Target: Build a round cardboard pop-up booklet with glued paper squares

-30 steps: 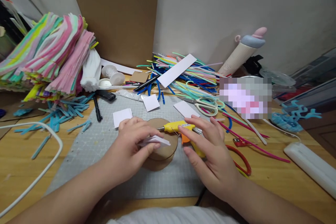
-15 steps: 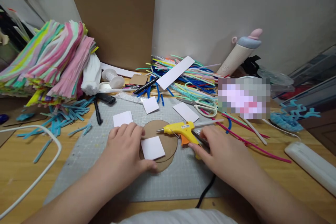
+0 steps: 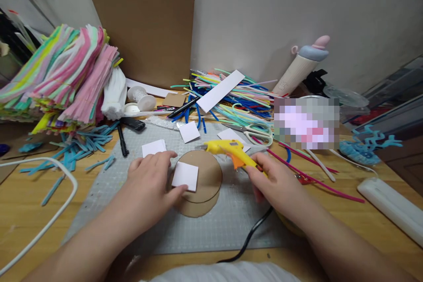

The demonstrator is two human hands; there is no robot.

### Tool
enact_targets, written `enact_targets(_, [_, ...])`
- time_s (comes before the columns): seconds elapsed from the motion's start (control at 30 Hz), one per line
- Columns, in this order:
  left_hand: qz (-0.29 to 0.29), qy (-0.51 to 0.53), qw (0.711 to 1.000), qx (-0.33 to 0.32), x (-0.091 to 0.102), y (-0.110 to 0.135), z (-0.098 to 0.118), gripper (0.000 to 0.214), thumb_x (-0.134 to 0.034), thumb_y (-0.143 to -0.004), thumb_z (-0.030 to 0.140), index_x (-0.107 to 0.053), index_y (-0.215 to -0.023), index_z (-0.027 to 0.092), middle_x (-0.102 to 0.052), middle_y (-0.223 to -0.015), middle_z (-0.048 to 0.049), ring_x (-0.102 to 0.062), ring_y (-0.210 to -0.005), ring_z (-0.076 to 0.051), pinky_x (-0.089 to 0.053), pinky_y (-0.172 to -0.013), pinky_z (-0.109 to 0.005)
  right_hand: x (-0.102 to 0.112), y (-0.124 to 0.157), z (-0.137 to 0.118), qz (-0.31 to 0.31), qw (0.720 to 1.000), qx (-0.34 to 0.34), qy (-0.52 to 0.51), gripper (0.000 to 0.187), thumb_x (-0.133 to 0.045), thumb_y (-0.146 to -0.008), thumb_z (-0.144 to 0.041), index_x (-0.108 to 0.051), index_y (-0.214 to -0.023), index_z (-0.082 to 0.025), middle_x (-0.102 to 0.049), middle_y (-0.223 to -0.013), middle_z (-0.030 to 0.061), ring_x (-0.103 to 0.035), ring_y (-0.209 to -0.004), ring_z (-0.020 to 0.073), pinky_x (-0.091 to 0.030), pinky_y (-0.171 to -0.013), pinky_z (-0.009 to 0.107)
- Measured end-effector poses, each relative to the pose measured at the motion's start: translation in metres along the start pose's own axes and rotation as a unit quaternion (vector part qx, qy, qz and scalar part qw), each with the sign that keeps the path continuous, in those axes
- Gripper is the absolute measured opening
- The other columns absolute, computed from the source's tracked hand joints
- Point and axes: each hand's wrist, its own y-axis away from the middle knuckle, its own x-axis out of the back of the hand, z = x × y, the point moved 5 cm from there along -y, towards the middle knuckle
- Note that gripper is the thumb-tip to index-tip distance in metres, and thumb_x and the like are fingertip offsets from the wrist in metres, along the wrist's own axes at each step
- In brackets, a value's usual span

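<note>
My right hand (image 3: 276,185) grips the handle of a yellow glue gun (image 3: 228,149) with an orange trigger, lifted off the mat, its nozzle pointing left above two stacked brown cardboard discs (image 3: 201,185). A white paper square (image 3: 185,176) lies on the top disc. My left hand (image 3: 150,185) rests on the grey cutting mat (image 3: 132,211), thumb and fingers touching the left edge of the square and discs. The gun's black cord (image 3: 251,235) runs toward me.
More white squares (image 3: 154,147) lie on the mat. Scissors (image 3: 257,133) and a heap of coloured pipe cleaners (image 3: 231,101) sit behind. Stacked fuzzy stems (image 3: 62,75) fill the left, cut blue pieces (image 3: 79,141) beside them. A bottle (image 3: 302,68) leans at right.
My right hand closed on the glue gun and lifted it from the mat, nozzle up and back. My left hand laid the white square flat on the disc and shifted it left.
</note>
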Motion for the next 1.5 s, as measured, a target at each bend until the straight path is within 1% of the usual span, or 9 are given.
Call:
enact_targets(0.13, [0.025, -0.048, 0.998, 0.027, -0.009, 0.002, 0.02, 0.081, -0.063, -0.071, 0.064, -0.045, -0.131, 0.012, -0.061, -0.113, -0.0178, -0.053, -0.107, -0.039, -0.03, -0.094, -0.054, -0.004, 0.001, -0.003, -0.025, 0.943, -0.024, -0.331, 0.021, -0.051, -0.087, -0.041, -0.05, -0.081, -0.021, -0.058, -0.065, -0.0039, -0.058, -0.045, 0.0117, -0.043, -0.043, 0.023])
enact_targets(0.27, [0.032, -0.067, 0.997, 0.016, -0.015, 0.001, 0.032, 0.069, -0.061, -0.077, 0.052, -0.046, -0.132, 0.013, -0.06, -0.107, -0.0162, -0.052, -0.103, -0.037, -0.032, -0.093, -0.051, -0.002, 0.004, -0.013, -0.038, 0.896, 0.015, -0.443, 0.019, -0.063, -0.083, -0.037, -0.058, -0.088, -0.019, -0.067, -0.078, 0.0011, -0.064, -0.059, 0.0121, -0.046, -0.05, 0.021])
enact_targets(0.47, [0.005, 0.103, 0.991, -0.084, -0.021, 0.001, 0.038, 0.061, -0.059, -0.078, 0.021, -0.036, -0.134, 0.024, -0.055, -0.128, -0.0095, -0.048, -0.119, -0.028, -0.028, -0.1, -0.047, -0.006, 0.01, -0.021, -0.085, 0.885, 0.056, -0.454, 0.019, -0.072, -0.075, -0.026, -0.065, -0.092, -0.02, -0.072, -0.081, 0.0034, -0.066, -0.067, 0.0165, -0.048, -0.054, 0.025])
enact_targets(0.6, [0.02, 0.142, 0.986, -0.085, -0.019, -0.007, 0.032, 0.064, -0.066, -0.077, 0.031, -0.037, -0.133, 0.024, -0.053, -0.133, -0.0108, -0.047, -0.122, -0.029, -0.03, -0.1, -0.049, -0.01, 0.011, -0.013, -0.071, 0.893, 0.065, -0.439, 0.019, -0.074, -0.075, -0.027, -0.068, -0.093, -0.022, -0.071, -0.08, 0.0025, -0.065, -0.072, 0.017, -0.049, -0.058, 0.027])
enact_targets(0.77, [0.087, 0.053, 0.995, -0.013, 0.0, -0.046, 0.009, 0.048, -0.056, -0.085, 0.035, -0.049, -0.127, 0.015, -0.053, -0.133, -0.0154, -0.047, -0.124, -0.031, -0.037, -0.1, -0.047, -0.007, 0.004, -0.008, 0.012, 0.898, 0.091, -0.431, 0.023, -0.077, -0.072, -0.034, -0.068, -0.091, -0.024, -0.069, -0.078, 0.0009, -0.064, -0.082, 0.0194, -0.049, -0.084, 0.038])
enact_targets(1.0, [0.059, -0.048, 0.996, -0.047, 0.005, -0.108, 0.01, 0.035, -0.067, -0.073, 0.034, -0.066, -0.102, 0.016, -0.065, -0.112, -0.0159, -0.052, -0.113, -0.037, -0.035, -0.097, -0.049, -0.008, 0.002, -0.009, -0.012, 0.829, 0.085, -0.553, 0.03, -0.069, -0.078, -0.051, -0.067, -0.08, -0.021, -0.05, -0.05, -0.0051, -0.05, -0.051, 0.0119, -0.05, -0.067, 0.033])
enact_targets(1.23, [0.097, -0.044, 0.994, -0.024, 0.018, -0.11, 0.014, 0.033, -0.067, -0.074, 0.037, -0.068, -0.098, 0.015, -0.065, -0.107, -0.0163, -0.052, -0.11, -0.037, -0.035, -0.096, -0.052, -0.005, 0.0, -0.004, 0.046, 0.838, 0.052, -0.541, 0.027, -0.076, -0.072, -0.042, -0.069, -0.087, -0.021, -0.067, -0.083, 0.0024, -0.066, -0.075, 0.0188, -0.051, -0.061, 0.03])
enact_targets(1.37, [0.126, 0.232, 0.964, -0.019, 0.036, -0.078, 0.016, 0.053, -0.067, -0.074, 0.045, -0.06, -0.12, 0.019, -0.058, -0.127, -0.0108, -0.048, -0.122, -0.031, -0.033, -0.105, -0.048, -0.006, 0.0, -0.007, 0.029, 0.848, 0.053, -0.527, 0.03, -0.077, -0.072, -0.043, -0.068, -0.089, -0.019, -0.07, -0.086, 0.0063, -0.065, -0.071, 0.0182, -0.046, -0.051, 0.025])
enact_targets(1.5, [-0.04, 0.546, 0.836, 0.043, 0.008, -0.034, 0.019, 0.05, -0.041, -0.089, 0.054, -0.063, -0.118, 0.021, -0.067, -0.119, -0.0112, -0.062, -0.109, -0.029, -0.049, -0.09, -0.044, -0.01, 0.006, -0.01, -0.006, 0.855, 0.06, -0.515, 0.028, -0.077, -0.072, -0.044, -0.07, -0.085, -0.02, -0.07, -0.08, 0.0049, -0.061, -0.061, 0.0146, -0.046, -0.05, 0.025])
